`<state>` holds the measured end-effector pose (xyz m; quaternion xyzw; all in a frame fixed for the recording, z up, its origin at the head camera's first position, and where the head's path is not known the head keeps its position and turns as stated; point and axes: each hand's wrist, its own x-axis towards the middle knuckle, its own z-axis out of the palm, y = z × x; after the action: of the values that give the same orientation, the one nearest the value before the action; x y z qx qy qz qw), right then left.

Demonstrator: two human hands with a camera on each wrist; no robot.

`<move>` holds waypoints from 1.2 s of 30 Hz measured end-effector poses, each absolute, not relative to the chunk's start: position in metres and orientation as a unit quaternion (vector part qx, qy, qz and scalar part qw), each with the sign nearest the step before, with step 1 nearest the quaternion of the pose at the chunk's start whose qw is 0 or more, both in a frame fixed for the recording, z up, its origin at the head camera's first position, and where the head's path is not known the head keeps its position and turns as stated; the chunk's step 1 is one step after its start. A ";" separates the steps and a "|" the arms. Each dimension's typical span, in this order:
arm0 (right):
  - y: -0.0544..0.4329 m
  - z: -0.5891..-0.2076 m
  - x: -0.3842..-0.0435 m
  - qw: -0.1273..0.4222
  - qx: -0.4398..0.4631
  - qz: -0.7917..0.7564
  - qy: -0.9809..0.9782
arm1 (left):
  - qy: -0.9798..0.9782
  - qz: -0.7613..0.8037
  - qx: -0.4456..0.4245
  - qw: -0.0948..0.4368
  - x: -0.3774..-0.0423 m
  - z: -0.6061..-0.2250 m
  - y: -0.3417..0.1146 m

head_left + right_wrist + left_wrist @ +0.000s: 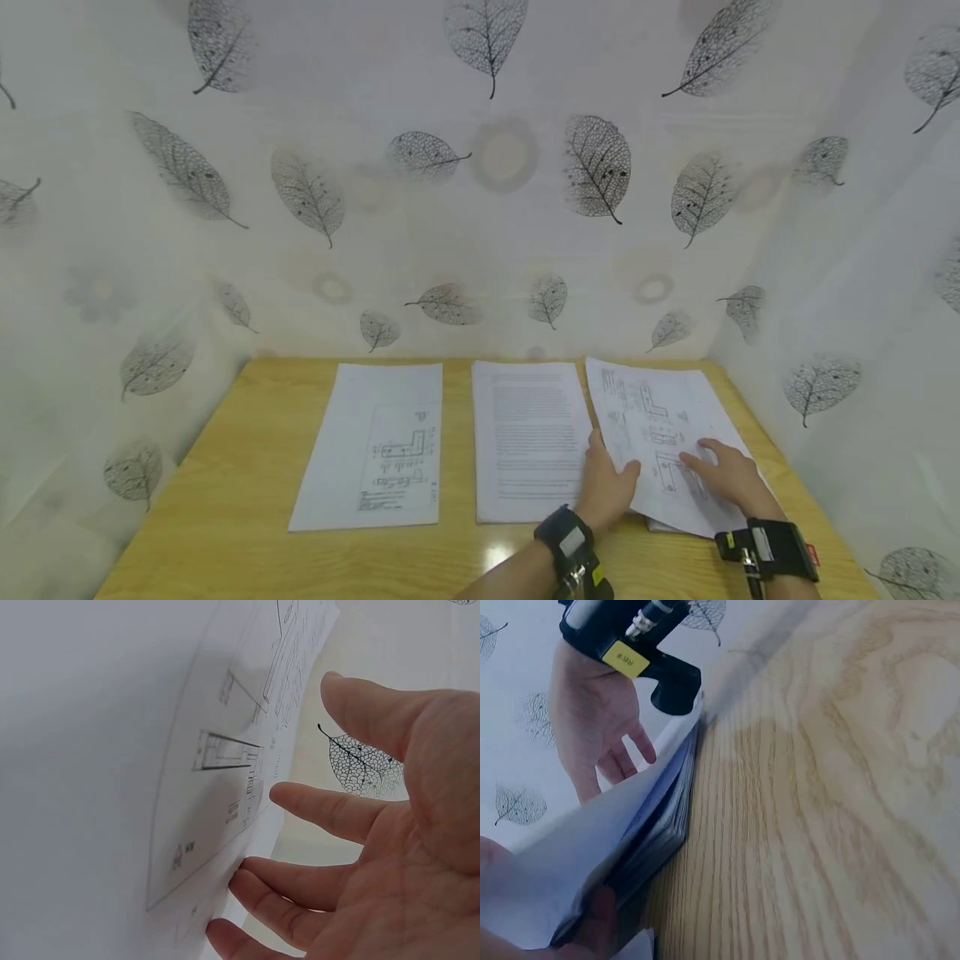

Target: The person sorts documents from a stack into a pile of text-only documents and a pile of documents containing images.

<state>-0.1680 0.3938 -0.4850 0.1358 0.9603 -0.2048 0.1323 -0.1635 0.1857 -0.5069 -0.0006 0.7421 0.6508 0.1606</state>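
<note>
My left hand (pixel 609 492) grips the left edge of a top sheet of paper (pixel 645 417), printed with technical line drawings, at the right of the table. Its thumb lies above the paper and its fingers (pixel 596 922) reach below the edge. The sheet lies askew, partly raised from the paper stack (pixel 679 817) beneath it. Over the sheet's right side is my right hand (pixel 727 479), fingers spread; in the right wrist view its fingertips (pixel 241 879) are at the paper's edge. Whether they press on it, I cannot tell.
A stack of text pages (pixel 528 450) lies just left of my left hand. Farther left is another drawing sheet (pixel 352 417). The wooden table (pixel 225 500) meets a leaf-patterned curtain (pixel 510 225) at the back and sides. Each wrist wears a black camera band (pixel 780 550).
</note>
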 end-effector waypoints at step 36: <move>0.381 -0.486 -0.157 0.154 0.138 -0.363 0.909 | 0.688 0.707 -0.052 0.156 -0.175 -0.516 0.149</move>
<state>-0.1573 0.3809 -0.4864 0.1377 0.9087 -0.3626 0.1544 -0.1753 0.1494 -0.5159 -0.0518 0.6876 0.7072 0.1564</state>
